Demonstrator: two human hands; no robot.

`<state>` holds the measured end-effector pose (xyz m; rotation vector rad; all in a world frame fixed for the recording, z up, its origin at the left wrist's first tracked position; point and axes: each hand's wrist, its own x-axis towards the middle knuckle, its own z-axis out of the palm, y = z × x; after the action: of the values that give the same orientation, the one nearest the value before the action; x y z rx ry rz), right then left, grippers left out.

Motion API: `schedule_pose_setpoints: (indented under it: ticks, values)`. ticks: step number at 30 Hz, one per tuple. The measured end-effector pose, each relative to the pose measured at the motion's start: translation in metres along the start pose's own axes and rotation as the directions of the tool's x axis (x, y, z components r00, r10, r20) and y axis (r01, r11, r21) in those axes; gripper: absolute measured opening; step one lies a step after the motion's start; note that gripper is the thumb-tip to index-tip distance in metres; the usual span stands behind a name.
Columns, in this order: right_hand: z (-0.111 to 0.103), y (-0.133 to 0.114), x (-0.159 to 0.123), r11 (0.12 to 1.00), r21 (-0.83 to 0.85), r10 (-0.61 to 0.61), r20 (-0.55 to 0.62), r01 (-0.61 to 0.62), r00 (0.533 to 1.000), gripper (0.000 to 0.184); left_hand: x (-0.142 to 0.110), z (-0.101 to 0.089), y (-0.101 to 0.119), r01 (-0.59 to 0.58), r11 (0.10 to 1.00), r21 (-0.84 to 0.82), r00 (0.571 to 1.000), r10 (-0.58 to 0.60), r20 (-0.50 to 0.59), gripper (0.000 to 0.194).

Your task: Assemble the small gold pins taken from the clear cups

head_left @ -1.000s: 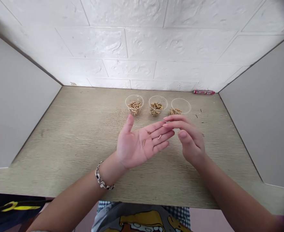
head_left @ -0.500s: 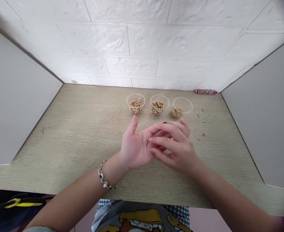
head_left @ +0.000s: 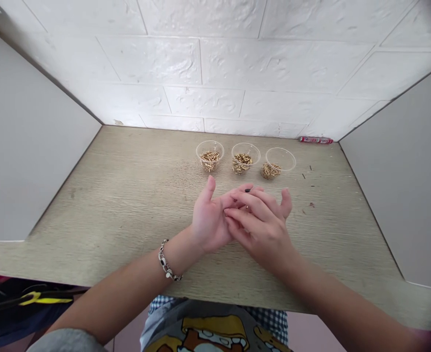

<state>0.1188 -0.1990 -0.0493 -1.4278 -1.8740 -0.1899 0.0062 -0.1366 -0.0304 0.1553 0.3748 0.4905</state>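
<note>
My left hand is held palm up above the table, thumb raised and fingers stretched flat, partly covered by the other hand. A small brass pin lies on it near the base of the fingers. Over the palm, my right hand has its thumb and fingertips pinched together where a brass pin lay; that pin is now hidden. A small dark piece shows beside the right fingers; what it is I cannot tell. Beyond the hands stand a left clear cup, a middle clear cup and a right clear cup, holding brass pins.
The wooden table meets a white brick-patterned wall, with grey panels on both sides. A red tube lies at the back right. Several thin dark bits are scattered right of the cups. Below the left edge shows a yellow-and-black thing.
My right hand has come leftward and down over my left palm, and its fingertips have closed where a brass pin lay. The camera view has shifted slightly.
</note>
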Motion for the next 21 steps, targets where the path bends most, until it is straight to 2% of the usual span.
schedule_pose_setpoints:
  ticks: [5, 10, 13, 16, 21]
  values:
    - [0.000, 0.006, -0.003, 0.998, -0.054, -0.043, -0.034, 0.041, 0.999, 0.017, 0.000, 0.000, 0.003, -0.012, 1.000, -0.028, 0.999, 0.013, 0.030, 0.079]
    - [-0.009, 0.017, 0.005, 1.000, -0.006, 0.016, -0.122, -0.017, 0.992, 0.016, -0.001, 0.000, 0.008, -0.022, 0.998, -0.067, 0.993, 0.030, 0.114, 0.082]
    - [-0.015, 0.026, 0.011, 0.997, 0.069, 0.036, -0.065, -0.032, 0.997, 0.013, -0.002, 0.001, 0.010, -0.011, 0.998, -0.055, 0.990, 0.019, 0.141, 0.084]
    - [-0.018, 0.032, 0.014, 0.994, 0.108, -0.007, 0.003, 0.006, 1.000, 0.014, -0.003, 0.002, 0.011, -0.003, 0.999, -0.052, 0.990, 0.011, 0.142, 0.084]
    - [-0.018, 0.033, 0.014, 1.000, 0.006, -0.027, 0.052, 0.027, 0.998, 0.014, -0.002, 0.003, 0.009, -0.014, 0.998, -0.068, 0.997, 0.019, 0.080, 0.082]
